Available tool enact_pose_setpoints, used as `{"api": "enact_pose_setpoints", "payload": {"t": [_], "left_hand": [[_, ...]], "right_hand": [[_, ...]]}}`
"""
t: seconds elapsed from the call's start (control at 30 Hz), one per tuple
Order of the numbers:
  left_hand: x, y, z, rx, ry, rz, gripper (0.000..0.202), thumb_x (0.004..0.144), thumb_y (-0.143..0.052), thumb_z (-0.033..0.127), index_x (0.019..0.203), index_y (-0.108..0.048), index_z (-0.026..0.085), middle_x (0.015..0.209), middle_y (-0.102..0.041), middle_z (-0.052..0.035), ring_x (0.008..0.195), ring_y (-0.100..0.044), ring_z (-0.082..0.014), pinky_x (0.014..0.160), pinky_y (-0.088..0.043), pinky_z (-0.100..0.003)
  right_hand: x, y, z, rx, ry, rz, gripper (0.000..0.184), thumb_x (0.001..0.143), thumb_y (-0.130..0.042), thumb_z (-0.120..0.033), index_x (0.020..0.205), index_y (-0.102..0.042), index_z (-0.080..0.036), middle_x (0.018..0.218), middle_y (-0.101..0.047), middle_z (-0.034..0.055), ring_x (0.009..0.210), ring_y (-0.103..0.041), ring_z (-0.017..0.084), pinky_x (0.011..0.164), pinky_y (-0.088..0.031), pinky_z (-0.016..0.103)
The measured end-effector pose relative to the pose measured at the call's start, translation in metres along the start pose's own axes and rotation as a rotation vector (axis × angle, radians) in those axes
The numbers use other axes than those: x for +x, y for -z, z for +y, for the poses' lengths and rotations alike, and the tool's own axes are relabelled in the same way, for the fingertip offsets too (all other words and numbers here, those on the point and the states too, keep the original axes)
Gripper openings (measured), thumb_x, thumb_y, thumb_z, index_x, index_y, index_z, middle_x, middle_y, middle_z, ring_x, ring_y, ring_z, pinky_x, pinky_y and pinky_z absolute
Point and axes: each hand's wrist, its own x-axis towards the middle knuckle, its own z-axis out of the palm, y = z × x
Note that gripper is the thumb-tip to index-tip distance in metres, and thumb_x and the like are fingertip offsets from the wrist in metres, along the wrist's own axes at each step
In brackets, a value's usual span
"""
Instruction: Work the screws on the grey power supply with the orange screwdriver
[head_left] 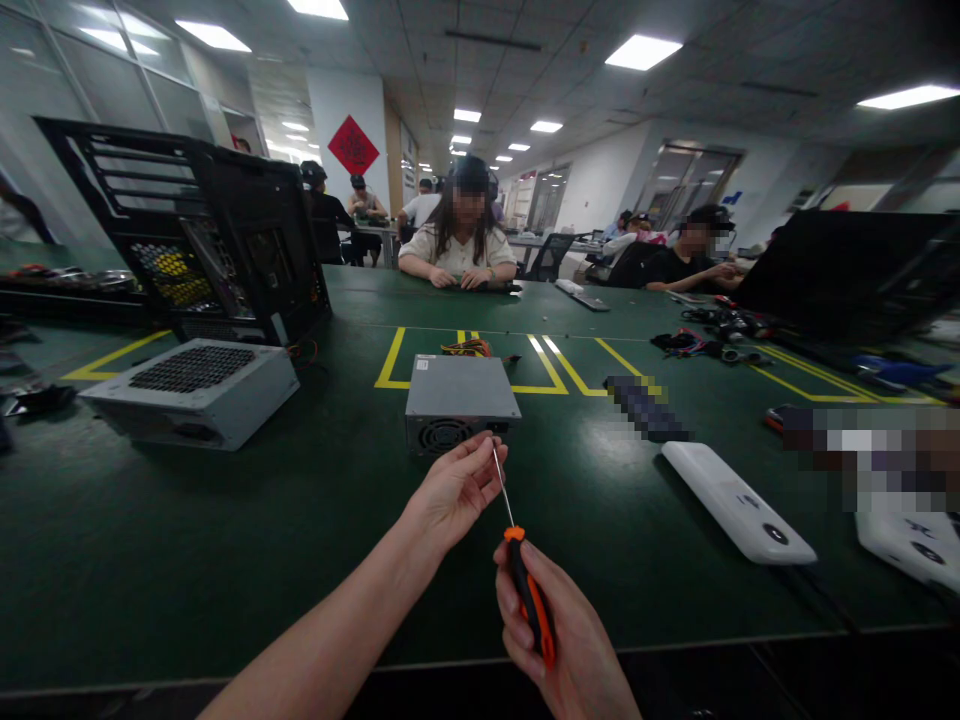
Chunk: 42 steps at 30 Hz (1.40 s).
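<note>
My right hand [555,630] is wrapped round the black and orange handle of a screwdriver [529,590], whose thin shaft points up and away. At the shaft's tip, the thumb and fingers of my left hand [459,490] are pinched together; whatever lies between them is too small to make out. Just beyond the fingertips stands a grey power supply unit [461,385], its fan grille and socket facing me. My left fingers overlap its lower front edge in view, and I cannot tell whether they touch it. Coloured cables [469,347] lie behind the unit.
On the green table [337,600], a second power supply [247,400] sits at left before an open black computer case [247,230]. White devices [739,500] lie at right, near cables [705,345]. Across the table sits a person [457,240]; another person [694,255] works further right.
</note>
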Motion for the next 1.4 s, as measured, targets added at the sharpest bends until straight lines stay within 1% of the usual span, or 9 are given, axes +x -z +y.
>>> {"api": "enact_pose_setpoints", "payload": {"t": [0.1, 0.27, 0.43, 0.53, 0.6, 0.67, 0.8, 0.97, 1.4], "left_hand": [[0.0, -0.001, -0.001, 0.007, -0.003, 0.006, 0.012, 0.079, -0.053, 0.005, 0.088, -0.057, 0.011, 0.077, -0.061, -0.0028, 0.068, -0.061, -0.009, 0.059, -0.049, -0.02], [0.001, 0.0, -0.003, 0.032, -0.002, 0.005, 0.009, 0.078, -0.055, 0.006, 0.085, -0.057, 0.011, 0.075, -0.061, -0.0035, 0.066, -0.061, -0.0087, 0.059, -0.049, -0.019], [0.003, 0.001, -0.005, 0.028, -0.007, 0.007, 0.011, 0.078, -0.053, 0.005, 0.087, -0.057, 0.011, 0.077, -0.062, -0.0042, 0.068, -0.061, -0.0093, 0.06, -0.05, -0.019], [0.007, 0.004, -0.008, 0.063, 0.001, -0.005, 0.008, 0.079, -0.054, 0.011, 0.087, -0.057, 0.01, 0.085, -0.063, -0.0071, 0.074, -0.062, -0.0118, 0.062, -0.051, -0.021], [0.01, 0.007, -0.011, 0.096, 0.018, 0.015, 0.009, 0.081, -0.053, 0.016, 0.087, -0.056, 0.01, 0.088, -0.063, -0.0094, 0.074, -0.063, -0.0123, 0.062, -0.051, -0.021], [0.013, 0.01, -0.014, 0.14, 0.021, 0.046, 0.01, 0.082, -0.051, 0.016, 0.088, -0.056, 0.009, 0.088, -0.063, -0.0102, 0.07, -0.063, -0.0117, 0.059, -0.051, -0.02], [0.018, 0.011, -0.02, 0.238, -0.005, 0.074, 0.01, 0.082, -0.049, 0.014, 0.087, -0.056, 0.009, 0.08, -0.063, -0.0085, 0.065, -0.062, -0.0108, 0.054, -0.049, -0.018], [0.019, 0.009, -0.021, 0.277, -0.01, 0.061, 0.012, 0.082, -0.048, 0.014, 0.086, -0.058, 0.009, 0.077, -0.063, -0.0082, 0.064, -0.062, -0.0106, 0.056, -0.05, -0.018], [0.018, 0.009, -0.02, 0.325, -0.022, 0.006, 0.014, 0.079, -0.049, 0.014, 0.088, -0.058, 0.01, 0.08, -0.064, -0.008, 0.068, -0.062, -0.0115, 0.058, -0.049, -0.018]], "right_hand": [[0.001, 0.0, 0.0, 0.007, 0.0, -0.01, 0.04, 0.061, -0.067, -0.047, 0.081, -0.055, -0.014, 0.052, -0.049, -0.0035, 0.036, -0.034, 0.002, 0.035, -0.015, 0.014], [0.001, 0.002, 0.001, 0.009, 0.011, 0.03, 0.04, 0.062, -0.067, -0.047, 0.081, -0.055, -0.014, 0.052, -0.049, -0.0037, 0.036, -0.034, 0.002, 0.034, -0.016, 0.014], [0.003, 0.005, 0.002, 0.032, 0.022, -0.017, 0.036, 0.066, -0.064, -0.044, 0.082, -0.055, -0.014, 0.053, -0.049, -0.003, 0.037, -0.034, 0.002, 0.033, -0.017, 0.013], [0.005, 0.008, -0.001, 0.1, 0.002, -0.04, 0.033, 0.067, -0.065, -0.04, 0.082, -0.057, -0.012, 0.053, -0.048, -0.0031, 0.037, -0.033, 0.001, 0.032, -0.017, 0.012], [0.008, 0.011, -0.005, 0.168, -0.01, -0.06, 0.03, 0.067, -0.065, -0.037, 0.08, -0.057, -0.011, 0.053, -0.047, -0.0035, 0.037, -0.032, 0.0, 0.031, -0.017, 0.011], [0.012, 0.012, -0.01, 0.227, -0.013, -0.074, 0.027, 0.068, -0.064, -0.034, 0.078, -0.058, -0.01, 0.052, -0.046, -0.0037, 0.036, -0.03, 0.0, 0.03, -0.017, 0.01], [0.021, 0.013, -0.02, 0.291, -0.01, -0.091, 0.019, 0.07, -0.063, -0.028, 0.076, -0.057, -0.01, 0.052, -0.045, -0.0039, 0.035, -0.028, -0.001, 0.029, -0.018, 0.009], [0.028, 0.015, -0.024, 0.319, -0.014, -0.123, 0.016, 0.072, -0.061, -0.026, 0.075, -0.057, -0.011, 0.053, -0.045, -0.0037, 0.036, -0.029, -0.001, 0.029, -0.021, 0.008], [0.033, 0.012, -0.025, 0.328, -0.017, -0.13, 0.015, 0.078, -0.053, -0.025, 0.077, -0.057, -0.01, 0.053, -0.045, -0.0028, 0.036, -0.03, 0.0, 0.028, -0.022, 0.008]]}}
